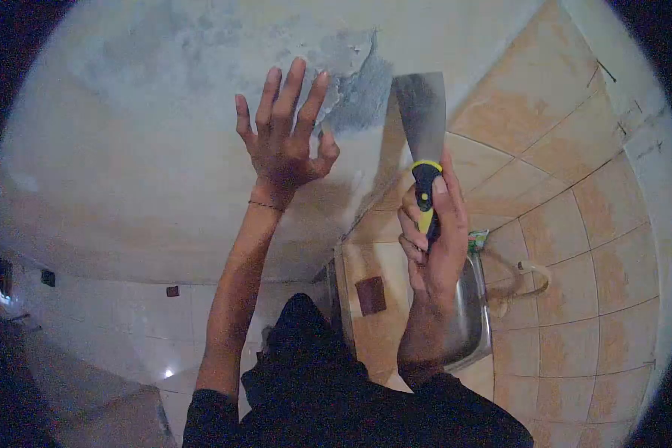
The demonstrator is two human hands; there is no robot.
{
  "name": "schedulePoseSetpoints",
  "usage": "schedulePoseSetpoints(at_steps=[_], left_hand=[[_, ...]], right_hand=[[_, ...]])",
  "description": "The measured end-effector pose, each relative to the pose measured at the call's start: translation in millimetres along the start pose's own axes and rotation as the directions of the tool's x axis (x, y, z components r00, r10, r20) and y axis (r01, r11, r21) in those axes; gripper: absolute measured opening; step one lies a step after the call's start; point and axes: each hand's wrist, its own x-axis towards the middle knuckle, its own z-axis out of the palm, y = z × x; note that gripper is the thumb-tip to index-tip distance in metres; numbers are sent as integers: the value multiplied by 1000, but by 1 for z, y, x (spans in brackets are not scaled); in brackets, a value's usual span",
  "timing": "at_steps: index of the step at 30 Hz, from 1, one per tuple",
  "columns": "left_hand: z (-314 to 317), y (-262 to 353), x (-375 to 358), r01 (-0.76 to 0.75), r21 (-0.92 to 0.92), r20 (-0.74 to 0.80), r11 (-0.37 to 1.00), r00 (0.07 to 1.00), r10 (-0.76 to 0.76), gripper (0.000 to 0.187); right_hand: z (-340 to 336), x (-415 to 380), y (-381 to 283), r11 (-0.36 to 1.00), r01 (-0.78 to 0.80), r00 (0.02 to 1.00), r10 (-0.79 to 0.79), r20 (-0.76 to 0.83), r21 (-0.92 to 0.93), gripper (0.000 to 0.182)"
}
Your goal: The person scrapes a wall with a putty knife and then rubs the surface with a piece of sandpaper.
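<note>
In my right hand (440, 231) is a putty knife (423, 112), its black and yellow handle wrapped by my fingers and its wide grey blade pointing up. My left hand (284, 138) is raised in front of the wall (164, 164), fingers spread, with a thin dark band at the wrist. Just beyond its fingertips is a damaged patch (362, 93) where paint has peeled and grey plaster shows. Bluish-grey stains spread over the wall to the upper left. The blade stands just right of the peeled patch.
Orange and cream tiles (560, 216) cover the wall on the right. Below my right hand lies a metal sink (470, 313), with a curved pale faucet (534, 280) beside it and a green packet (478, 240) near its edge. White floor tiles (127, 321) spread at the lower left.
</note>
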Motion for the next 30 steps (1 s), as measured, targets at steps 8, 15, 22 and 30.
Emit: schedulePoseSetpoints(at_steps=[8,15,22,30], left_hand=[[1,0,-2,-9,-2,-18,1000,1000,9,58],[1,-1,-4,-12,-9,-29,1000,1000,11,59],[3,0,-4,-10,-14,-46,1000,999,9,60],[4,0,-4,-18,-28,-62,999,998,17,59]], right_hand=[[-12,6,9,999,8,1000,-9,23,44,53],[-21,7,19,975,-51,995,32,93,214,37],[-6,4,21,857,-233,970,174,167,460,46],[-10,10,31,991,4,988,-24,150,135,55]])
